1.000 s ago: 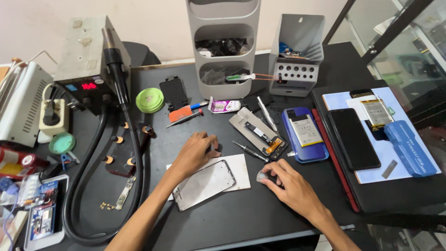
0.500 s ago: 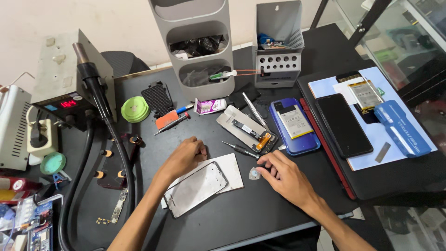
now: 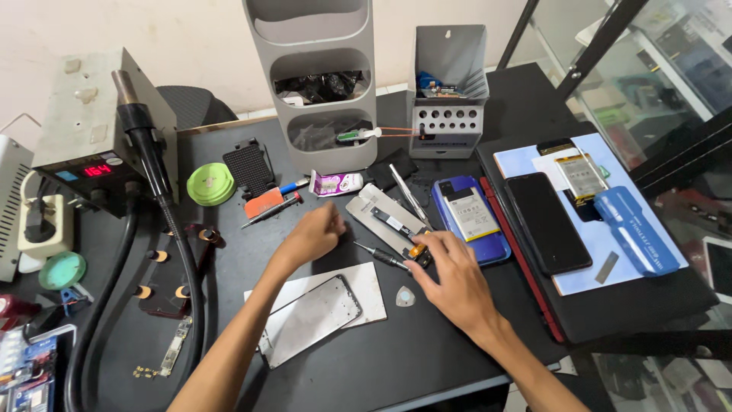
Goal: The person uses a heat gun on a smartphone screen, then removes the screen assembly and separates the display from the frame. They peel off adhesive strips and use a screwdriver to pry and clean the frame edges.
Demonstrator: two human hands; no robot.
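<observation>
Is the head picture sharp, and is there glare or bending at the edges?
Head view: evenly lit, soft shadows; both hands, left hand and right hand, look sharp; glass case shows reflections; grey organiser leans from wide-angle distortion.

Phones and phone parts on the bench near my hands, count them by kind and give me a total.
Blue phone with its back open: 1
Black phone lying screen-up: 1
Bare phone frame on the white sheet: 1
Grey opened phone body: 1
Loose battery: 1
Total: 5
</observation>
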